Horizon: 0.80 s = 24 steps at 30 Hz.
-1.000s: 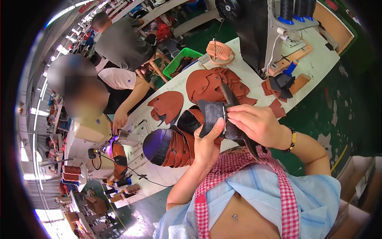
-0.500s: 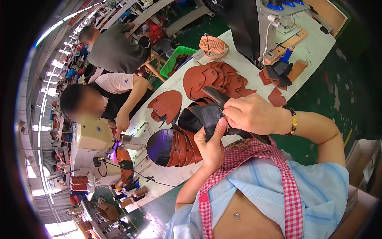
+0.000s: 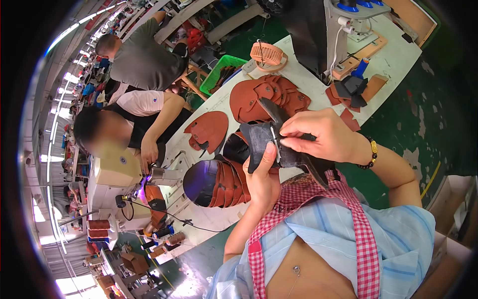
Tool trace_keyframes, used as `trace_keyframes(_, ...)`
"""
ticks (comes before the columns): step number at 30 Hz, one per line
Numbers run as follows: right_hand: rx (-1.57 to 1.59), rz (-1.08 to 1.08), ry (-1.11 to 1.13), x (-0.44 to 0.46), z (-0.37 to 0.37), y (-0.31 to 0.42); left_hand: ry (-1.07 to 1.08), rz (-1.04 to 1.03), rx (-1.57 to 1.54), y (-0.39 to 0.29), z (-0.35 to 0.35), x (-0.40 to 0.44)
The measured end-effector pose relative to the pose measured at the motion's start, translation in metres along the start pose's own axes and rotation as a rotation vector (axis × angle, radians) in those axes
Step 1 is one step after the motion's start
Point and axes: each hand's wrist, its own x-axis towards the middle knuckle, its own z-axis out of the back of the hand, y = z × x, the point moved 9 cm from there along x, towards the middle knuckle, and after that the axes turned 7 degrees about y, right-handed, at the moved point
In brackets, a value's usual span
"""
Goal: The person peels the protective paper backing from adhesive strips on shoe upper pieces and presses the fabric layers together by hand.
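Note:
My left hand [image 3: 264, 179] is closed on a dark leather piece [image 3: 260, 141], its thumb lying on top beside a narrow white strip. On the piece's right side is my right hand [image 3: 323, 137], with thumb and index finger close together at the dark edge near the strip. Whether anything thin is between those fingertips is too small to tell. Just left of my hands lies a stack of brown and black curved leather pieces [image 3: 229, 187]. Beyond them, reddish-brown leather pieces [image 3: 249, 102] are piled on the white table [image 3: 393, 74].
A co-worker [image 3: 144, 109] sits at a sewing machine [image 3: 117, 169] on the left; another person [image 3: 147, 62] is farther back. An orange fan [image 3: 266, 54] and a green basket [image 3: 214, 77] are at the table's far side. A second machine [image 3: 336, 45] stands at the upper right.
My right hand's fingers have lifted and opened somewhat from their curled grip of half a second ago. The white strip shows again, and the dark piece has turned slightly.

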Motion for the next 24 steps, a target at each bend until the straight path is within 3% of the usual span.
trace_keyframes(10, -0.202, -0.012, 0.039, -0.001, -0.009, 0.001, 0.024, -0.129, 0.123, -0.001, 0.001, 0.000)
trace_keyframes(13, -0.022, -0.049, 0.013, 0.000, -0.008, -0.013, -0.048, -0.115, 0.025, -0.007, -0.008, 0.002)
trace_keyframes(16, -0.005, -0.147, 0.089, -0.001, -0.011, -0.020, -0.052, -0.106, 0.206, -0.009, 0.003, 0.008)
trace_keyframes(24, -0.181, -0.012, 0.002, -0.010, -0.020, -0.007, -0.081, -0.239, 0.515, -0.026, 0.017, 0.018)
